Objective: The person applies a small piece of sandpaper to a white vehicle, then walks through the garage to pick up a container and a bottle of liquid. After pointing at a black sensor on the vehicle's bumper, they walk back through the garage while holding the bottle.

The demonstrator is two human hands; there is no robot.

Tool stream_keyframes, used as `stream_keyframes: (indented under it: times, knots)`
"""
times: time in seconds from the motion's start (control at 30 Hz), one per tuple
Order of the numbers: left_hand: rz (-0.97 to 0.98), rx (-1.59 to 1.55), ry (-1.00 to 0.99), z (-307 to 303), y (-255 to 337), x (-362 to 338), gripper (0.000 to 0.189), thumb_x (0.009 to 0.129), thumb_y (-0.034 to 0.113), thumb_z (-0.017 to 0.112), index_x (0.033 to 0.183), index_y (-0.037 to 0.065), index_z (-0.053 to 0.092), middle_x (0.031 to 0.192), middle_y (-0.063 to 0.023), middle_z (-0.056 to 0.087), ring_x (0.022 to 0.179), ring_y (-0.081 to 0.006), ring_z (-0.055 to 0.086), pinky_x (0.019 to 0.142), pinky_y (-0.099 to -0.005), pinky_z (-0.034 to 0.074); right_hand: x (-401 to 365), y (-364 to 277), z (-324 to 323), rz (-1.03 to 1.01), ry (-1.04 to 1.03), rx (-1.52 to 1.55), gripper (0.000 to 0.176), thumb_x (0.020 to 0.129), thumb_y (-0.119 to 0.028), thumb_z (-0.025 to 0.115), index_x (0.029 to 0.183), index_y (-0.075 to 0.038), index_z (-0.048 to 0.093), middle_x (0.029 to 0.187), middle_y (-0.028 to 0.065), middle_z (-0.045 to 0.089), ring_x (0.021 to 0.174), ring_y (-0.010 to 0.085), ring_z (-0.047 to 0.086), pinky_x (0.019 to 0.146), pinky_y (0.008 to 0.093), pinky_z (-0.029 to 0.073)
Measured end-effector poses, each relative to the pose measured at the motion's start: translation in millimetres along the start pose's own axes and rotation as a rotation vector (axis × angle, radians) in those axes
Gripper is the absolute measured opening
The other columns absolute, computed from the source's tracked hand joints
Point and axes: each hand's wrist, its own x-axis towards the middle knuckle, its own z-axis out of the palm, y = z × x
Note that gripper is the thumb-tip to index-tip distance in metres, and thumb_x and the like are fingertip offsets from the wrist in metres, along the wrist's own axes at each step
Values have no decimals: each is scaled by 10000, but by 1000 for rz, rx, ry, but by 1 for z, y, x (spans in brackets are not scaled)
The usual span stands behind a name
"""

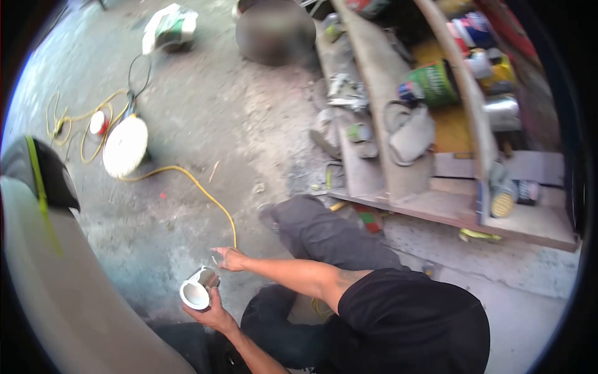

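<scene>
Cup (199, 290) in curled left hand (215, 315), near right hand (232, 259) with grip unclear

A yellow cord (205, 192) ran across the floor (212, 112) beside a round white disc (126, 146); dusty shelves (372, 149) held a green can (436, 84) and a silver can (502, 113).

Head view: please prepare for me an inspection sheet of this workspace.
Surface: grey, stained floor.
Job's things: container, white inside, its open mouth visible.
Clutter: white disc on the floor; shelf crowded, including a green can on its side.
Hands: left hand holds the container; right hand beside it, grip unclear.
Cables: yellow cable across the floor.
Surroundings: pale curved panel at picture left.
</scene>
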Motion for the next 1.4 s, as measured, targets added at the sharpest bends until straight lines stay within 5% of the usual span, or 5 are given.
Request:
stream_keyframes:
  times: [0.17,0.47,0.63,1.0,1.4]
  knots:
    - [48,53,-191,-15,124,-42,770,698,18,886,1362,-20,498,1271,-153,605,1140,-266,596,1005,-420,486,-72,-90,-159,60,3,86,578,830,-265,738,1343,-45,587,1218,251,674,1106,390,667,941,453,527]
    - [219,76,-606,-30,341,-100,728,752,60,884,1361,-4,491,1264,-103,585,1152,-214,571,1037,-348,429,-323,-224,-477,-109,570,-427,419,870,-194,690,1255,-49,610,1089,222,670,1047,425,632,898,500,512]
    - [234,-36,-791,-46,379,-115,832,682,97,921,1386,22,483,1252,-128,621,1165,-252,607,1040,-392,463,-420,-267,-485,-8,642,-404,435,874,-198,702,1270,-40,617,1073,235,676,992,437,645,872,502,520]
    - [352,184,-793,-29,406,-82,842,674,247,945,1361,2,524,1271,-183,605,1169,-313,607,1006,-414,481,-323,-390,-595,-245,792,-216,380,856,-151,695,1213,-24,661,1086,213,697,981,387,674,861,463,541]
    - [363,94,-548,85,502,24,771,683,179,923,1336,33,539,1285,-136,603,1213,-282,589,1056,-403,452,-145,-427,-618,-294,289,81,407,845,-230,721,1179,3,705,938,158,737,841,237,701,796,360,551]
